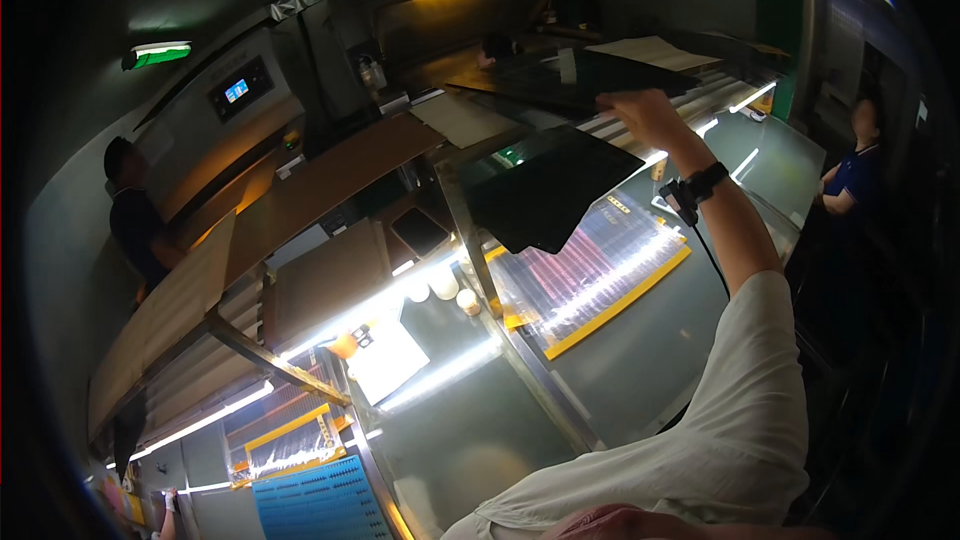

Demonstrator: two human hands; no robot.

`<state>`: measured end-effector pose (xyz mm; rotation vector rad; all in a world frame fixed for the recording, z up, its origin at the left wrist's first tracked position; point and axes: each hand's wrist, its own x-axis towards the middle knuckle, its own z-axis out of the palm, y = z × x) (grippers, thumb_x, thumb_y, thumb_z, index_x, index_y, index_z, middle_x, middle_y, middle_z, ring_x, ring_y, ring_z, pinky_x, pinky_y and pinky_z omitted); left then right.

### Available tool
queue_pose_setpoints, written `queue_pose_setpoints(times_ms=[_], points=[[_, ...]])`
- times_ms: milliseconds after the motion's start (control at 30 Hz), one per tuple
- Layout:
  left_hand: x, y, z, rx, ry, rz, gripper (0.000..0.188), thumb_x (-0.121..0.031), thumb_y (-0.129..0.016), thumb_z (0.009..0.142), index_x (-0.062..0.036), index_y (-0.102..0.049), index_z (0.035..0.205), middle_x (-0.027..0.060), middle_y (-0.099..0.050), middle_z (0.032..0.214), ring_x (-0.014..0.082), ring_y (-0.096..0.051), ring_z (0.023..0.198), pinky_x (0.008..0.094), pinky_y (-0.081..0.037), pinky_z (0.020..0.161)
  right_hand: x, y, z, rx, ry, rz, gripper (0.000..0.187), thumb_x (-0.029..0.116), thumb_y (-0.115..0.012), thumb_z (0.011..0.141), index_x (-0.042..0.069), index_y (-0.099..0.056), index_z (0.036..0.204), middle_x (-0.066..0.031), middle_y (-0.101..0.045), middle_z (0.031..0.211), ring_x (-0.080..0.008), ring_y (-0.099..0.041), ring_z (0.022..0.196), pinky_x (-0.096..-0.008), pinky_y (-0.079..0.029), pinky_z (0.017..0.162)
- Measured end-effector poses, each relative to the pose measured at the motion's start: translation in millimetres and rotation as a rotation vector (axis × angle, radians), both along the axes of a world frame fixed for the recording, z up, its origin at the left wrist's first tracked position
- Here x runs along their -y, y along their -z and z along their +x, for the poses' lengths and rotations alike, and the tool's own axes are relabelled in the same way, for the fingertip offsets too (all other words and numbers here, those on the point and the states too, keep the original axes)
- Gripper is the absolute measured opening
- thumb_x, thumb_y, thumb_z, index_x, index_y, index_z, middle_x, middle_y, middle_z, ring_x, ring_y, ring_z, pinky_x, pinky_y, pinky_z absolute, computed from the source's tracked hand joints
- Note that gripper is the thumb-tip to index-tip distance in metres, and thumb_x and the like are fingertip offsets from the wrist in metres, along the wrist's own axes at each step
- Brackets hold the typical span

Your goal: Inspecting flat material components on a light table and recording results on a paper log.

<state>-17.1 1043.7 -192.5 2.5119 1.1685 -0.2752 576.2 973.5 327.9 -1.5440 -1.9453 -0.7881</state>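
Observation:
My right hand (640,112) is stretched far forward over the raised shelf, a strap and small device around its wrist. Its fingers are bent together at the near edge of a dark, thin sheet (530,77) that lies tilted on the shelf top. The grip itself is partly hidden. Below and left of the hand, a second dark sheet (550,190) hangs over the shelf's front. Under it, a clear film with dark and reddish stripes and yellow borders (590,270) lies on the worktable. My left hand is outside the picture.
Brown boards (330,190) cover the shelf on the left. White paper (390,360), small cups (467,302) and a blue sheet (320,500) lie on the grey worktable (480,420). One person (140,205) stands at the far left, another (855,175) at the right.

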Motion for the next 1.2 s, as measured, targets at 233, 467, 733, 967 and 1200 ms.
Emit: queue_pose_setpoints(times_ms=[233, 467, 733, 967, 1200], points=[[-10, 3, 9, -0.03, 0.022, -0.003, 0.025, -0.024, -0.05, 0.084, -0.0055, -0.062, 0.095, 0.0189, -0.061, 0.101, 0.0348, -0.058, 0.094, 0.0418, -0.047, 0.079, 1, -28, 0, -0.101, -0.053, -0.02, 0.025, 0.025, -0.059, 0.083, 0.01, -0.066, 0.102, -0.0095, -0.066, 0.094, -0.0276, -0.063, 0.086, -0.0349, -0.049, 0.075], [-10, -4, 5, -0.071, 0.022, -0.004, 0.026, -0.024, -0.049, 0.084, -0.0056, -0.063, 0.095, 0.0191, -0.061, 0.101, 0.0351, -0.058, 0.095, 0.0423, -0.047, 0.08, -3, -17, -8, -0.189, -0.036, 0.176, 0.023, 0.022, -0.061, 0.081, 0.009, -0.066, 0.099, -0.01, -0.066, 0.096, -0.0257, -0.064, 0.087, -0.0337, -0.05, 0.075], [0, -21, 13, -0.099, 0.013, -0.002, 0.026, -0.025, -0.048, 0.084, -0.0058, -0.063, 0.095, 0.0194, -0.061, 0.102, 0.0354, -0.057, 0.097, 0.0429, -0.047, 0.08, 39, 39, -31, -0.325, -0.066, 0.021, 0.032, 0.019, -0.065, 0.079, 0.008, -0.062, 0.109, -0.0093, -0.059, 0.116, -0.0254, -0.056, 0.108, -0.0346, -0.044, 0.092], [78, 20, -64, -0.141, -0.144, -0.086, 0.027, -0.025, -0.047, 0.084, -0.0059, -0.063, 0.095, 0.0196, -0.06, 0.103, 0.0357, -0.057, 0.098, 0.0434, -0.046, 0.081, 60, 67, -91, -0.324, -0.191, 0.089, 0.032, 0.013, -0.062, 0.083, 0.006, -0.058, 0.114, -0.0119, -0.061, 0.111, -0.0278, -0.057, 0.104, -0.0347, -0.044, 0.09], [432, 128, -138, -0.138, -0.659, -0.413, 0.028, -0.026, -0.047, 0.084, -0.0061, -0.063, 0.094, 0.0199, -0.06, 0.104, 0.036, -0.057, 0.099, 0.0439, -0.046, 0.081, 114, 242, -117, -0.789, -0.152, -0.596, 0.02, 0.017, -0.055, 0.088, -0.001, -0.062, 0.092, -0.0125, -0.066, 0.078, -0.0181, -0.064, 0.075, -0.0289, -0.05, 0.067]])
